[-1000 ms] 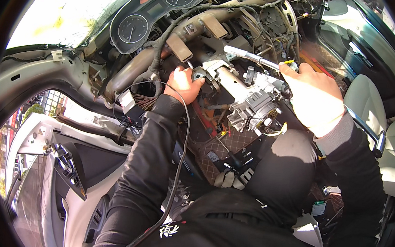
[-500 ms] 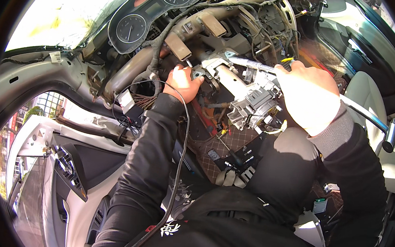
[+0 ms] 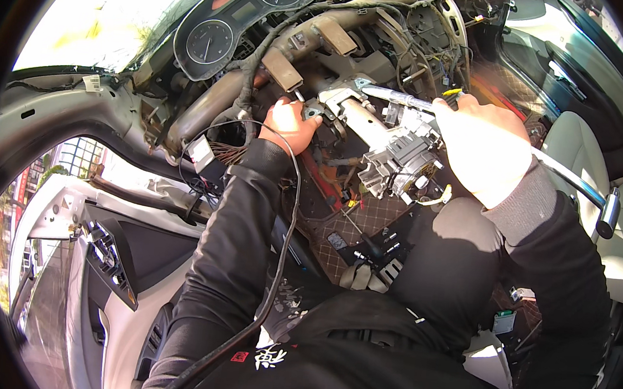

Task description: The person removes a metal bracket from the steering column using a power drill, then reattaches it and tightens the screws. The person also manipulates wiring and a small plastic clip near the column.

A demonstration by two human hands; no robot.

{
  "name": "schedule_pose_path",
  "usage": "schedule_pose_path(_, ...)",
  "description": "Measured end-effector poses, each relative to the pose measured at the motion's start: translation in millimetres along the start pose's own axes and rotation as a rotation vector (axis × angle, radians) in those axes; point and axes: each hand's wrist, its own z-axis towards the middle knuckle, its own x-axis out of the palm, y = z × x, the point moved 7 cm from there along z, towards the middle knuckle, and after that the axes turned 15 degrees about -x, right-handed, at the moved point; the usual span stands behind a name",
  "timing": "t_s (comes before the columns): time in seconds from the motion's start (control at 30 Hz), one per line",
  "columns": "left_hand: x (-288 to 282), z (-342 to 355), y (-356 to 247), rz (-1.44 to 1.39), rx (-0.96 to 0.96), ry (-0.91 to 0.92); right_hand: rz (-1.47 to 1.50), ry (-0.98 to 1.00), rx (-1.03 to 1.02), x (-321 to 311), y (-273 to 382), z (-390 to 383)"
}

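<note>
A steering column [image 3: 370,124] with a grey switch housing [image 3: 406,156] at its lower end hangs beneath the bare dashboard frame. My left hand [image 3: 291,127] is closed at the column's left side, thumb against a metal bracket tab and the other fingertips partly hidden. In my right hand [image 3: 487,146] is a long chrome wrench [image 3: 575,176], gripped around the shaft. Its far end reaches the column's upper mount, while a crosswise dark end sticks out past my right wrist. Beside the right fingers shows a small yellow piece [image 3: 453,93].
A gauge cluster [image 3: 210,42] sits at the upper left over a thick wiring harness [image 3: 249,80]. A black cable [image 3: 294,215] runs across my left arm. Several tools and sockets [image 3: 377,249] lie on the brown floor mat [image 3: 332,263]. The open door [image 3: 160,256] is left; a pale seat [image 3: 582,153] is right.
The wrench's outer end has shifted very slightly left and up, together with my right hand. My left hand stays at the bracket.
</note>
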Motion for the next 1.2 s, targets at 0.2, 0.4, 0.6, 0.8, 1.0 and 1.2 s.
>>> schedule_pose_path(0.2, 0.3, -0.8, 0.0, 0.015, -0.013, 0.004, 0.008, -0.067, 0.002, -18.4, 2.3, -12.4)
schedule_pose_path(0.4, -0.4, 1.0, -0.7, 0.004, 0.034, -0.034, -0.04, -0.265, -0.103, -10.4, 4.8, -5.2)
schedule_pose_path(0.6, -0.7, -1.7, -0.2, 0.004, 0.041, -0.108, -0.07, -0.13, -0.07, -10.4, 8.1, -13.8)
schedule_pose_path(0.8, 1.3, 1.5, -1.0, 0.0, 0.051, -0.046, -0.107, -0.418, -0.161, -25.0, 20.9, -6.6)
schedule_pose_path(1.0, -0.4, -0.9, -0.9, 0.026, 0.017, -0.055, -0.13, -0.412, -0.149, -22.4, 26.5, -12.0)
schedule_pose_path(1.2, -1.7, -1.3, -3.3, 0.009, 0.042, -0.096, -0.118, 0.057, 0.038, -3.4, 21.0, -10.3)
